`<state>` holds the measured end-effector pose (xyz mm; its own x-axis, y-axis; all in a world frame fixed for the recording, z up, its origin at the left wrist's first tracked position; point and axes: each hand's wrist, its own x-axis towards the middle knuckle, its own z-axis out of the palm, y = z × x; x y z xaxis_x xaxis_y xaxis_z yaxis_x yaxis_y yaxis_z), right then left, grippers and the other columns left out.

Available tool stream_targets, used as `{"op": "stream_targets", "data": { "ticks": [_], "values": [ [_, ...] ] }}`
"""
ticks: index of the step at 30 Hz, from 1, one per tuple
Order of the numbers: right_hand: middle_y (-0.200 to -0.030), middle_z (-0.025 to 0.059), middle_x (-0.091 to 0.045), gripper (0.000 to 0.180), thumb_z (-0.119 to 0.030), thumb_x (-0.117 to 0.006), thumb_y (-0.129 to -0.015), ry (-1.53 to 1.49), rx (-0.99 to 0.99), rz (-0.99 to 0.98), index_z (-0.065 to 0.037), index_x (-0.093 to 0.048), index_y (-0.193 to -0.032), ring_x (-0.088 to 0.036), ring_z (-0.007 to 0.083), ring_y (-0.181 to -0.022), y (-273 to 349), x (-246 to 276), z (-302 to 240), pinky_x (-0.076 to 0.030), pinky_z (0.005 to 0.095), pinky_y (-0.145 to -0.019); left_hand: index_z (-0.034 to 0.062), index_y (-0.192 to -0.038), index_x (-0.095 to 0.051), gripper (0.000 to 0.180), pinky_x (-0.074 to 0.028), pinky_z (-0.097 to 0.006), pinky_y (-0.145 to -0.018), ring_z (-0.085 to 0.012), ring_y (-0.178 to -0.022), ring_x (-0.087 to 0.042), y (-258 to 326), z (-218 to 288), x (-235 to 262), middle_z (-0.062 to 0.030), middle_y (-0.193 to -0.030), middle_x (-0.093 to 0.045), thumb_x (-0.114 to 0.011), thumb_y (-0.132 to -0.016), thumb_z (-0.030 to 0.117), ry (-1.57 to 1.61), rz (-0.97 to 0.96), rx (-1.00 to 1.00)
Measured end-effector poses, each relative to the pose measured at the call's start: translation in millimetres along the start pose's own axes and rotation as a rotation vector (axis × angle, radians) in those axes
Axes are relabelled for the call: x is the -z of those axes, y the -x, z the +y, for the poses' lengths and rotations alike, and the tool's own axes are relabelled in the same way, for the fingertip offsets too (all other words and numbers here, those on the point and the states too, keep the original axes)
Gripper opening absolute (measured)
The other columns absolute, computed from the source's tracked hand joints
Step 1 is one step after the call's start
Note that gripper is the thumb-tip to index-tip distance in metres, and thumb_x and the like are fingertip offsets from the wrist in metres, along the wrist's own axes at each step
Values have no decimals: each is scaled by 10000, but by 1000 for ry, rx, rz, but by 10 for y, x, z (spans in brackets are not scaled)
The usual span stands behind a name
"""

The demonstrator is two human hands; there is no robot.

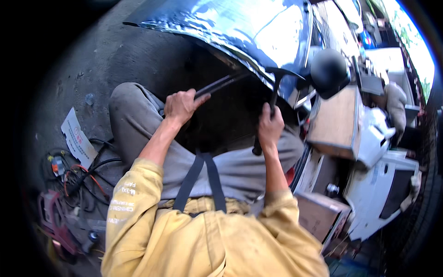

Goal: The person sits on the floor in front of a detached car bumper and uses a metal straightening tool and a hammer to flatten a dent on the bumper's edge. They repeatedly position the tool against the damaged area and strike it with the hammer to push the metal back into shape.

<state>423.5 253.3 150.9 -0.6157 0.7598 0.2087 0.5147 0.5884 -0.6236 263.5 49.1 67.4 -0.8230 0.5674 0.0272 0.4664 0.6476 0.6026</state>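
My left hand (181, 107) is wrapped around a dark metal bar (220, 86). The bar slants away to the right, and its far end reaches the shadowed underside of a shiny, curved sheet-metal panel (240, 23), perhaps a car body part. Whether the bar touches the panel I cannot tell. In my right hand (271, 127) is a hammer (285, 72) with a slim, pointed head, gripped midway along its dark handle. The hammer head is raised at the panel's near right edge; contact cannot be made out. Both hands are above my spread legs.
Tangled cables (85, 177), a torn white card (78, 138) and a reddish tool frame (55, 221) lie on the left floor. At right are a wooden box (334, 122), a cardboard box (320, 214), a white door-like panel (376, 194) and a blurred round dark object (328, 69).
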Motion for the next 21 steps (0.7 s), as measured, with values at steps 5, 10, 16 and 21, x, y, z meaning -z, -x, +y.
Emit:
{"op": "stream_targets", "data": {
  "ticks": [5, 10, 16, 21],
  "values": [
    [-613, 16, -542, 295, -331, -572, -1011, -364, 367, 407, -62, -551, -890, -529, 82, -496, -463, 1076, -1114, -415, 215, -451, 47, -739, -658, 664, -551, -474, -637, -391, -708, -688, -55, 7, 112, -211, -698, -671, -523, -887, 680, 22, 37, 42],
    [-632, 63, -538, 489, -485, -402, -1043, -875, 837, 686, -73, -449, -784, -492, 121, -453, -727, 1408, -1424, -442, 239, -450, 42, -750, -666, 685, -553, -462, -659, -378, -741, -694, 6, 102, 96, -200, -731, -685, -519, -876, 699, 11, -34, 58],
    [-589, 88, -561, 305, -281, -592, -995, -108, -22, 57, -15, -513, -868, -603, 223, -532, -101, -30, 142, -446, 382, -509, 35, -745, -653, 677, -535, -491, -656, -417, -734, -673, 24, 78, 29, -221, -716, -670, -530, -880, 686, 39, -26, 26],
    [-603, 11, -488, 317, -319, -525, -1031, -554, 313, 337, -60, -504, -849, -508, 107, -497, -345, 917, -1107, -416, 238, -445, 33, -770, -666, 665, -541, -498, -648, -429, -722, -675, 4, 54, 78, -226, -708, -672, -540, -881, 677, -1, -12, 50]
  ]
}}
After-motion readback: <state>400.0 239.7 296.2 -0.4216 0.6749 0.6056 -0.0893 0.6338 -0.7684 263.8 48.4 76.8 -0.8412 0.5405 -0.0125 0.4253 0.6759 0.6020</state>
